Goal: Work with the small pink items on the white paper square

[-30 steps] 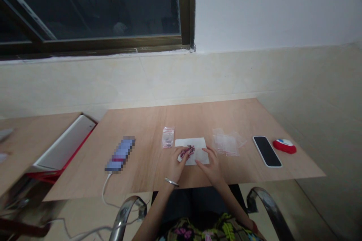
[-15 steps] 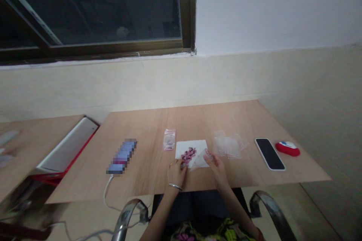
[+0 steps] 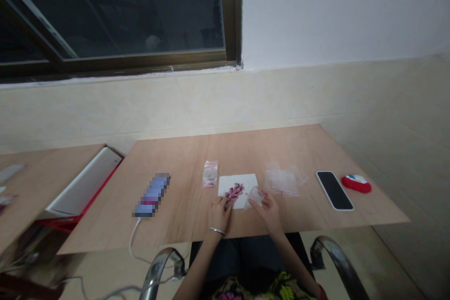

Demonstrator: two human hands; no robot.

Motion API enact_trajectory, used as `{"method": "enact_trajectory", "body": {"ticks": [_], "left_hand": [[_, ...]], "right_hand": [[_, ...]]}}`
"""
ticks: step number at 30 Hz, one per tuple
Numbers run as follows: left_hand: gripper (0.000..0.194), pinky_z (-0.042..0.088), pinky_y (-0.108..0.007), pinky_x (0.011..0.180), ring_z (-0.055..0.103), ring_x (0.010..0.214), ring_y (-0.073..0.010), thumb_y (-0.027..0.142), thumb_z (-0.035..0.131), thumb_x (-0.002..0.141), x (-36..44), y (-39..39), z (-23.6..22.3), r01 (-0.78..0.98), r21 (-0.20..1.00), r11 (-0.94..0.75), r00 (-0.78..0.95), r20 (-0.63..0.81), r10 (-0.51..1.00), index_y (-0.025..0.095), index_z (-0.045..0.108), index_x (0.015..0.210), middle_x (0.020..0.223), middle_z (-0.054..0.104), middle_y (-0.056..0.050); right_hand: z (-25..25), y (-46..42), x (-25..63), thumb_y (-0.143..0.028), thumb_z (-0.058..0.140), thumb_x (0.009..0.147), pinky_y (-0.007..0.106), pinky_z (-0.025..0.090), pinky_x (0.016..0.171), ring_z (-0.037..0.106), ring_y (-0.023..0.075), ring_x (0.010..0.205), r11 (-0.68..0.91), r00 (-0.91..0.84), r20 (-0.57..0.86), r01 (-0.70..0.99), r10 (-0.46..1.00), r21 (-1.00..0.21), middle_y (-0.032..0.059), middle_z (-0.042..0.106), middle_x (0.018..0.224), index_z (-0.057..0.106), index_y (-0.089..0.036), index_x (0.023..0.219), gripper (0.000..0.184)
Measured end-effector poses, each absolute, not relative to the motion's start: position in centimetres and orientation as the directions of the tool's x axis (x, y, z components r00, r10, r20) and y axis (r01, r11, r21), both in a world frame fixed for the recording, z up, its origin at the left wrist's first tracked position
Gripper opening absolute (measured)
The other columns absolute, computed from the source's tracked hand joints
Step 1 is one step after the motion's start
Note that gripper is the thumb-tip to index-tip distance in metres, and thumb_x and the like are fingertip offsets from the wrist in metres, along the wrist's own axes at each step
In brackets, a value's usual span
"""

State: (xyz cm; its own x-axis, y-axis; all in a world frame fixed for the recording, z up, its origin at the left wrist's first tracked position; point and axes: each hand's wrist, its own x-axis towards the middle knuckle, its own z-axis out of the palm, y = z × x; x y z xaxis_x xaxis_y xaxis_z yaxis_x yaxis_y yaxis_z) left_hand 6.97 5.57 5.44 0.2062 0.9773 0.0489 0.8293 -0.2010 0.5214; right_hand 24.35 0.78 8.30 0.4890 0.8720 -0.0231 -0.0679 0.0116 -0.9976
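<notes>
The clear bag (image 3: 256, 194) is over the right edge of the white sheet (image 3: 250, 182), and the right hand (image 3: 271, 207) has it pinched between thumb and fingers. It looks thin, soft and very light, so I think it would bend at a touch and maybe slip a bit; the best place to hold it is by an edge, with a small pinch. The pink and dark bits (image 3: 234, 192) lie in a heap on the white sheet, left of its middle. They look tiny and light, and I guess they are hard and could roll off if bumped, so fingertips would pick them up best. The left hand (image 3: 219, 212) is at the near left corner of the white sheet, fingers curled in by the heap; I can't tell if it has hold of a bit. Just left of the white sheet is a small bag (image 3: 210, 174) with red on it. Right of the white sheet is a pile of clear bags (image 3: 283, 181), then a phone (image 3: 334, 191), all on the table (image 3: 179, 154).
</notes>
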Motion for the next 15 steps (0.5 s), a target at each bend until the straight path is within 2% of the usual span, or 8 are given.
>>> {"method": "enact_trajectory", "body": {"ticks": [3,6,11,15], "left_hand": [[0.019,0.041,-0.027,0.077,0.057,0.080,-0.0149,0.029,0.048,0.085,7.0,5.5,5.4,0.820,0.536,-0.203,0.212,0.046,0.976,0.021,0.064,0.088,0.089,0.063,-0.003],[0.017,0.044,-0.027,0.073,0.058,0.075,-0.0142,0.027,0.049,0.085,7.1,5.5,5.7,0.769,0.609,-0.194,0.207,0.049,0.977,0.020,0.065,0.085,0.085,0.063,-0.003],[0.016,0.046,-0.029,0.074,0.058,0.080,-0.0163,0.030,0.054,0.083,7.8,5.1,9.5,0.567,0.783,-0.256,0.173,0.190,0.966,0.018,0.065,0.082,0.082,0.064,-0.004],[0.017,0.047,-0.030,0.077,0.058,0.085,-0.0170,0.032,0.055,0.083,9.2,4.3,13.7,0.454,0.819,-0.352,0.205,0.289,0.935,0.019,0.066,0.086,0.088,0.064,-0.005]], "right_hand": [[8.8,0.5,24.4,-0.033,0.074,0.060,0.042,0.045,0.087,0.055,0.0258,0.103,0.069,0.508,0.140,0.156,0.850,-0.985,0.0106,0.059,0.112,0.059,-0.018,0.105,0.050],[9.2,0.2,24.4,-0.032,0.071,0.064,0.042,0.042,0.094,0.050,0.0249,0.110,0.139,0.468,0.274,0.303,0.840,-0.943,0.0100,0.054,0.116,0.058,-0.019,0.110,0.049],[8.3,0.1,24.2,-0.031,0.070,0.066,0.043,0.041,0.096,0.049,0.0248,0.112,0.155,0.426,0.309,0.359,0.850,-0.920,0.0093,0.053,0.116,0.056,-0.021,0.113,0.050],[7.4,0.1,23.8,-0.031,0.070,0.066,0.044,0.039,0.098,0.048,0.0248,0.113,0.166,0.393,0.309,0.357,0.866,-0.919,0.0098,0.052,0.119,0.055,-0.020,0.114,0.051]]}}
